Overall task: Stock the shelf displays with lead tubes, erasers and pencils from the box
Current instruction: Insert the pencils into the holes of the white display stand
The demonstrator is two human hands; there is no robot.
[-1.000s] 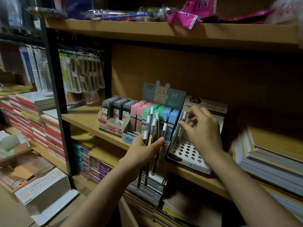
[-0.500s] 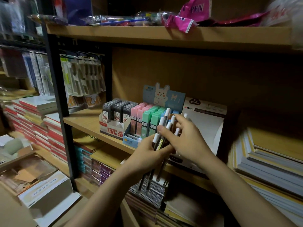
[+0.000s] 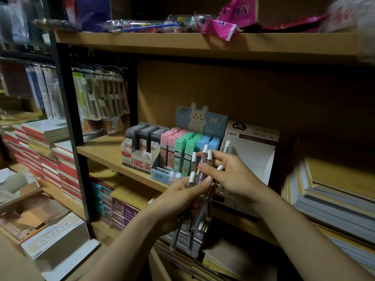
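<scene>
A single head-worn camera looks forward and slightly down at a wooden shelf (image 3: 113,153) from close range. Both hands (image 3: 229,179) sit just before the lens at centre. The wide lens bends the shelf edges. No second view exists.

Pink packets (image 3: 233,19) and a clear bag of pens (image 3: 146,25) lie on the top shelf. Blister packs (image 3: 99,98) hang to the left behind a black post (image 3: 69,110). Red-edged notebooks (image 3: 46,151) are stacked at far left, paper pads (image 3: 332,199) at right, and more notebooks (image 3: 115,207) sit on the lower shelf.
</scene>
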